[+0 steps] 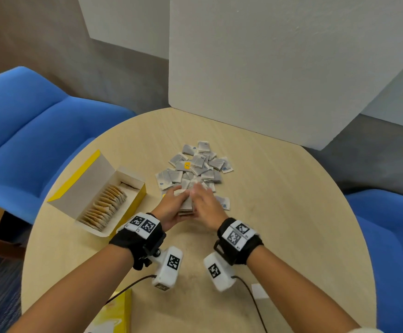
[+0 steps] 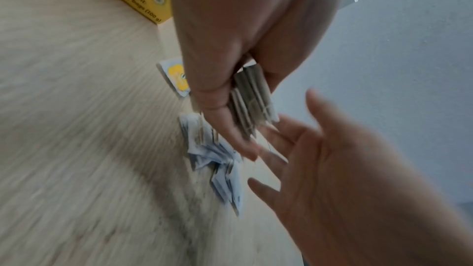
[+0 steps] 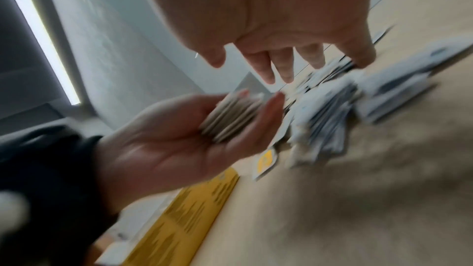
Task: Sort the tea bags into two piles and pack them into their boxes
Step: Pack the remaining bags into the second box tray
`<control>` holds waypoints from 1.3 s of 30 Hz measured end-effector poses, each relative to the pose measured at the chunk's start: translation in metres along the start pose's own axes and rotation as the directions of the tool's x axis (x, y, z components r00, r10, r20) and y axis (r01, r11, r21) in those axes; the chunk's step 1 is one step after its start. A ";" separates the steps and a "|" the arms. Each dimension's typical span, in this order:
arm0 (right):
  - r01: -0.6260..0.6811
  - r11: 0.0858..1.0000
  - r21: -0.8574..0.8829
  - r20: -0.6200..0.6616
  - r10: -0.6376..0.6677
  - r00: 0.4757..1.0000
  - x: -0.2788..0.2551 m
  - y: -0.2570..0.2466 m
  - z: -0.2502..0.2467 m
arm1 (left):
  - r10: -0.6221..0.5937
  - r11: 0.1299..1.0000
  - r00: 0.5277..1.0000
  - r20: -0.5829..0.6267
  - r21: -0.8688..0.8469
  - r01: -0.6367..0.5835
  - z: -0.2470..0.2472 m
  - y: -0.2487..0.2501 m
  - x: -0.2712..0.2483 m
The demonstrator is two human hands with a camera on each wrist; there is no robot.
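Note:
My left hand (image 1: 174, 207) grips a stack of grey tea bags (image 1: 186, 205) on edge between thumb and fingers, just above the round table; the same stack (image 2: 252, 98) (image 3: 231, 117) shows in both wrist views. My right hand (image 1: 204, 203) hovers beside the stack with straight, spread fingers (image 3: 266, 68) and holds nothing. Behind the hands lies a loose pile of grey and white tea bags (image 1: 195, 167), some with blue tags. The open yellow box (image 1: 104, 195) at the left holds a row of tan tea bags (image 1: 104, 207).
A single yellow-tagged bag (image 2: 177, 77) lies on the table by the left hand. A second yellow box (image 1: 116, 313) lies at the table's near edge. White foam boards (image 1: 267, 68) stand behind the table (image 1: 279, 212). Blue chairs (image 1: 27, 131) flank both sides.

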State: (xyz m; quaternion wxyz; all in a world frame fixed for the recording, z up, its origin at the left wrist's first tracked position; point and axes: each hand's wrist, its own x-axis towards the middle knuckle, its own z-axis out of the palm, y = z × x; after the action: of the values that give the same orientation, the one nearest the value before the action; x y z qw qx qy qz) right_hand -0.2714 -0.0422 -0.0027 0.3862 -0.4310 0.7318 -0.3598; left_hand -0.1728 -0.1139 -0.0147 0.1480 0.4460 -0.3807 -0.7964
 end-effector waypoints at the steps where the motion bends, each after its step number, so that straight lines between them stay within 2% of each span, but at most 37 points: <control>1: -0.013 1.000 -0.026 -0.035 0.012 0.999 0.004 0.002 -0.012 | -0.009 1.000 1.000 0.000 -0.026 0.009 0.000 0.003 -0.001; 3: -0.092 0.967 -0.239 -0.100 0.070 0.993 0.015 0.016 -0.039 | -0.001 1.000 1.000 -0.013 -0.019 0.001 -0.004 0.007 -0.001; 6: -0.222 0.806 -0.549 -0.091 0.206 0.974 0.030 0.044 -0.066 | 0.016 1.000 0.999 -0.034 0.025 -0.015 -0.009 0.012 0.001; 8: -0.185 0.701 -0.689 -0.013 0.242 0.970 0.033 0.054 -0.071 | 0.009 0.999 0.999 -0.039 0.036 -0.008 -0.010 0.014 0.002; 10: -0.135 0.677 -0.724 0.012 0.208 0.978 0.033 0.061 -0.070 | 0.002 0.999 0.999 -0.036 0.038 -0.001 -0.011 0.015 0.002; 14: -0.141 0.746 -0.651 -0.031 0.159 0.987 0.033 0.068 -0.068 | 0.000 0.999 0.999 -0.032 0.054 0.002 -0.012 0.009 0.002; 20: -0.243 0.873 -0.422 -0.059 0.242 0.969 0.026 0.074 -0.077 | 0.004 0.995 1.000 0.029 0.096 -0.007 -0.012 0.000 -0.001; 24: -0.184 0.982 -0.051 -0.085 0.179 0.980 0.016 0.055 -0.083 | -0.025 0.989 0.997 0.072 0.147 0.015 -0.007 0.005 -0.006; 27: -0.046 0.998 0.038 -0.014 0.046 0.999 0.009 0.020 -0.085 | -0.117 0.989 0.988 0.104 0.107 0.105 -0.005 0.011 -0.011; 30: 0.017 0.998 0.055 0.141 -0.025 0.990 0.004 -0.010 -0.076 | -0.165 0.976 0.976 0.141 0.167 0.140 -0.002 0.012 -0.012; 32: -0.026 0.997 0.072 0.181 0.013 0.983 0.005 -0.017 -0.061 | -0.183 0.970 0.961 0.205 0.197 0.143 0.001 0.011 -0.014; 34: -0.096 0.992 0.083 0.151 0.083 0.985 0.007 -0.016 -0.043 | -0.192 0.970 0.942 0.275 0.199 0.140 0.005 0.008 -0.017; 37: -0.162 0.983 0.085 0.085 0.155 0.984 0.010 -0.007 -0.019 | -0.161 0.972 0.954 0.252 0.208 0.109 0.002 0.001 -0.019; 39: -0.191 0.970 0.150 0.031 0.189 0.982 0.015 0.000 -0.011 | -0.112 0.981 0.969 0.220 0.179 0.073 -0.004 -0.004 -0.017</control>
State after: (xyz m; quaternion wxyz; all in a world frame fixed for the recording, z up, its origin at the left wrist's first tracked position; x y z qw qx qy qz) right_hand -0.2862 -0.0540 -0.0018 0.4568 -0.3313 0.7368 -0.3724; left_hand -0.1597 -0.1033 -0.0087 0.0273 0.3794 -0.4403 -0.8133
